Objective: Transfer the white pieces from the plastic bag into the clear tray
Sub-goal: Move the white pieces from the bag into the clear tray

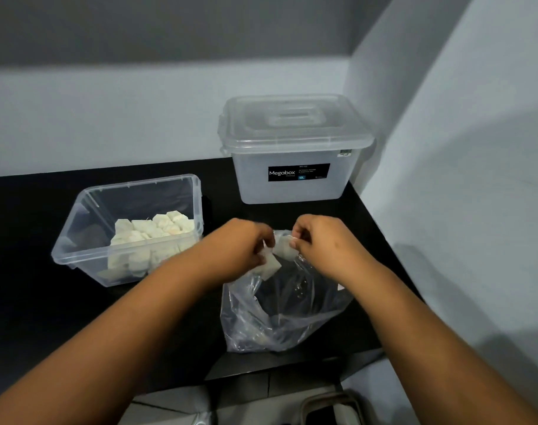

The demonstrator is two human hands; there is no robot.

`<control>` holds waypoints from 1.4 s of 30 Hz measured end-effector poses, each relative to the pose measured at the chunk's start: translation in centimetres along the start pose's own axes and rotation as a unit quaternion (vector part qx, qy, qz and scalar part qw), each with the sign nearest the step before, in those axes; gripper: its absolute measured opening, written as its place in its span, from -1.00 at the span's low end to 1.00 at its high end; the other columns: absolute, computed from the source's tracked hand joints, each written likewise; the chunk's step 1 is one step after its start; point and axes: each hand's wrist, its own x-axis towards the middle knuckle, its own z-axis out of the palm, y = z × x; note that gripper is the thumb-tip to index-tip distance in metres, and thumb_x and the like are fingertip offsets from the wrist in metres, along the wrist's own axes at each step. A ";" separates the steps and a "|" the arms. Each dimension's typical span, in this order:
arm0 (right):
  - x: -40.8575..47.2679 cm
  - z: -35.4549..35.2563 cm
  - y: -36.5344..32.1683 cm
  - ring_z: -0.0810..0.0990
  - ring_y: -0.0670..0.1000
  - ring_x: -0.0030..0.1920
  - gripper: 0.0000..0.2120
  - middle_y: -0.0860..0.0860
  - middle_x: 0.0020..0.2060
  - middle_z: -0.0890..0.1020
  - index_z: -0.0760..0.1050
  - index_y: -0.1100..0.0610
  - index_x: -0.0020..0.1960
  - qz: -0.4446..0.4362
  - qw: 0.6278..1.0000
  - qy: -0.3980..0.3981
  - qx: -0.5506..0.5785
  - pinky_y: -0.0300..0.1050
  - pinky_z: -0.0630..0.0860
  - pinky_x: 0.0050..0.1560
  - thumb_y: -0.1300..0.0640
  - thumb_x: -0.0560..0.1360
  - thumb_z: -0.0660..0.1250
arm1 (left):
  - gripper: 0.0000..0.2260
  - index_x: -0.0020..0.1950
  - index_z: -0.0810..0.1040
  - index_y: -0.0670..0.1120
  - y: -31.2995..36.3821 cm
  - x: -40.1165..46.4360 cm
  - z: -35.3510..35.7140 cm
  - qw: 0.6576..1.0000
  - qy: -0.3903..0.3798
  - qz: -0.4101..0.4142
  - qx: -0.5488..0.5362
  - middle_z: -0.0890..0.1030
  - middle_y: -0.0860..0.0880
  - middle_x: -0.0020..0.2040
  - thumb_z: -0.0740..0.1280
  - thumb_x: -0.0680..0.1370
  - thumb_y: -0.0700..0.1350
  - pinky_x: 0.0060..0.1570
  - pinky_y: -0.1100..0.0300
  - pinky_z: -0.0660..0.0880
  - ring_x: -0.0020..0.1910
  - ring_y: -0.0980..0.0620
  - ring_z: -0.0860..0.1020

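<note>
Presently, white pieces point(269, 265) pinched by left hand point(243, 246) and right hand point(320, 243) above plastic bag point(280, 314); clear tray point(86, 240) partly filled on counter point(31, 302).

The lidded storage box point(295, 167) at the back right corner of the black counter point(31, 302) carries a black label point(298, 172) on its front wall. It reads "Megabox" and "12L"; the smaller print is illegible.

Black counter point(31, 302) bears tray point(77, 240), bag point(292, 317) (clear), lidded box point(292, 188).
</note>
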 end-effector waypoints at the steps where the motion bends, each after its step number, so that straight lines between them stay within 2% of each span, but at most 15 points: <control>1: 0.2 -0.2 -0.6 0.59 -0.01 -0.13 -0.94 0.00 -0.15 0.61 0.52 0.07 -0.07 -0.015 1.000 0.020 0.000 -0.10 0.54 -0.09 0.08 0.55 0.33 | -0.76 0.15 0.57 -0.03 -0.4 -0.3 -1.1 1.000 0.019 -0.002 -0.008 0.62 0.01 -0.05 0.41 0.49 -0.16 -0.01 0.15 0.55 -0.09 0.08 0.57; 3: 0.9 -0.5 -2.0 0.56 -0.05 -0.19 -0.93 -0.05 -0.21 0.59 0.51 0.03 -0.11 -0.041 0.998 0.045 0.003 -0.17 0.46 -0.18 0.07 0.54 0.35 | -0.76 0.10 0.56 -0.05 -1.3 -0.8 -3.2 0.999 0.049 -0.007 -0.017 0.63 0.02 -0.08 0.45 0.45 -0.17 -0.02 0.11 0.56 -0.12 0.08 0.59; 6: 2.3 -0.8 -4.5 0.54 -0.12 -0.24 -0.94 -0.11 -0.26 0.57 0.51 -0.01 -0.11 -0.073 0.996 0.056 0.018 -0.25 0.39 -0.28 0.06 0.53 0.36 | -0.79 0.02 0.58 -0.08 -3.1 -1.4 -5.9 0.996 0.081 -0.017 -0.018 0.63 0.04 -0.14 0.49 0.42 -0.17 -0.07 0.17 0.56 -0.17 0.11 0.59; 10: 4.5 -0.9 -8.5 0.57 -0.08 -0.21 -0.97 -0.09 -0.25 0.60 0.56 0.01 -0.10 -0.106 0.990 0.092 0.028 -0.16 0.50 -0.19 0.07 0.50 0.38 | -0.85 -0.08 0.59 -0.04 -6.1 -2.2 -9.0 0.992 0.121 -0.015 -0.017 0.63 0.07 -0.20 0.50 0.41 -0.16 -0.14 0.22 0.55 -0.23 0.17 0.57; 14: 6.9 -0.4 -12.7 0.58 -0.05 -0.23 -0.95 -0.07 -0.28 0.60 0.55 0.01 -0.13 -0.127 0.986 0.107 0.030 -0.14 0.48 -0.20 0.08 0.50 0.40 | -0.91 -0.08 0.58 0.01 -10.0 -3.3 -11.8 0.992 0.127 -0.009 -0.007 0.63 0.08 -0.18 0.45 0.46 -0.11 -0.23 0.25 0.53 -0.23 0.15 0.59; 17: 8.4 0.3 -15.4 0.58 -0.04 -0.20 -0.94 -0.05 -0.23 0.62 0.59 0.05 -0.07 -0.136 0.984 0.109 0.022 -0.13 0.50 -0.16 0.07 0.50 0.39 | -0.92 -0.04 0.59 0.02 -13.1 -4.1 -13.3 0.991 0.133 0.005 -0.003 0.63 0.08 -0.12 0.42 0.49 -0.09 -0.12 0.11 0.58 -0.15 0.11 0.59; 20: 9.8 1.4 -17.4 0.55 -0.07 -0.21 -0.93 -0.09 -0.26 0.59 0.59 0.04 -0.07 -0.147 0.984 0.099 0.007 -0.19 0.46 -0.22 0.06 0.51 0.38 | -0.91 -0.02 0.58 0.02 -16.1 -4.6 -14.1 0.991 0.135 0.003 0.007 0.63 0.09 -0.11 0.40 0.50 -0.11 -0.08 0.11 0.57 -0.13 0.11 0.58; 23: 11.4 3.0 -18.9 0.55 -0.06 -0.20 -0.93 -0.08 -0.23 0.60 0.60 0.07 -0.03 -0.155 0.986 0.054 -0.020 -0.20 0.45 -0.21 0.10 0.52 0.37 | -0.89 -0.05 0.55 0.07 -19.2 -5.2 -14.1 0.992 0.123 -0.009 -0.004 0.60 0.14 -0.13 0.38 0.50 -0.13 -0.14 0.21 0.52 -0.15 0.15 0.56; 25: 12.2 4.0 -19.5 0.58 -0.04 -0.15 -0.91 -0.04 -0.16 0.64 0.60 0.07 0.01 -0.155 0.987 -0.002 -0.044 -0.13 0.53 -0.12 0.11 0.53 0.36 | -0.85 -0.07 0.50 0.11 -20.8 -5.4 -13.8 0.994 0.108 -0.013 -0.010 0.56 0.16 -0.16 0.38 0.49 -0.14 -0.18 0.27 0.48 -0.18 0.18 0.54; 27: 13.0 5.3 -20.0 0.57 -0.05 -0.14 -0.89 -0.07 -0.16 0.60 0.59 0.05 0.04 -0.148 0.983 -0.069 -0.080 -0.18 0.50 -0.15 0.10 0.54 0.35 | -0.83 -0.05 0.48 0.13 -22.2 -5.6 -13.3 0.996 0.089 -0.018 -0.024 0.55 0.16 -0.15 0.37 0.50 -0.14 -0.17 0.25 0.50 -0.17 0.18 0.54; 31: 14.1 7.6 -20.4 0.51 -0.05 -0.11 -0.85 -0.09 -0.15 0.53 0.57 0.08 0.11 -0.136 0.960 -0.179 -0.164 -0.21 0.40 -0.12 0.16 0.54 0.32 | -0.85 -0.02 0.49 0.11 -23.9 -5.9 -12.2 0.996 0.065 -0.020 -0.058 0.55 0.15 -0.13 0.37 0.51 -0.13 -0.19 0.31 0.44 -0.16 0.20 0.54; 34: 14.6 8.9 -20.6 0.50 -0.01 -0.10 -0.82 -0.09 -0.16 0.50 0.56 0.08 0.12 -0.107 0.937 -0.253 -0.215 -0.14 0.49 -0.09 0.23 0.54 0.31 | -0.86 0.00 0.50 0.10 -24.8 -5.8 -11.4 0.996 0.048 -0.018 -0.070 0.57 0.13 -0.09 0.37 0.52 -0.12 -0.14 0.28 0.50 -0.15 0.20 0.55; 36: 14.9 9.4 -20.6 0.51 0.01 -0.09 -0.79 -0.07 -0.14 0.49 0.55 0.08 0.13 -0.092 0.926 -0.277 -0.238 -0.13 0.50 -0.09 0.25 0.53 0.31 | -0.87 0.00 0.50 0.09 -25.0 -5.6 -11.0 0.996 0.041 -0.016 -0.076 0.58 0.12 -0.08 0.36 0.53 -0.12 -0.10 0.24 0.51 -0.13 0.17 0.55; 42: 16.0 11.2 -20.7 0.60 0.13 0.00 -0.66 0.12 0.09 0.58 0.54 0.17 0.21 -0.041 0.903 -0.300 -0.303 -0.07 0.53 -0.09 0.40 0.49 0.27 | -0.88 0.02 0.53 0.05 -25.6 -5.1 -10.3 0.996 0.031 -0.006 -0.088 0.57 0.11 -0.09 0.36 0.53 -0.14 -0.06 0.22 0.52 -0.11 0.17 0.55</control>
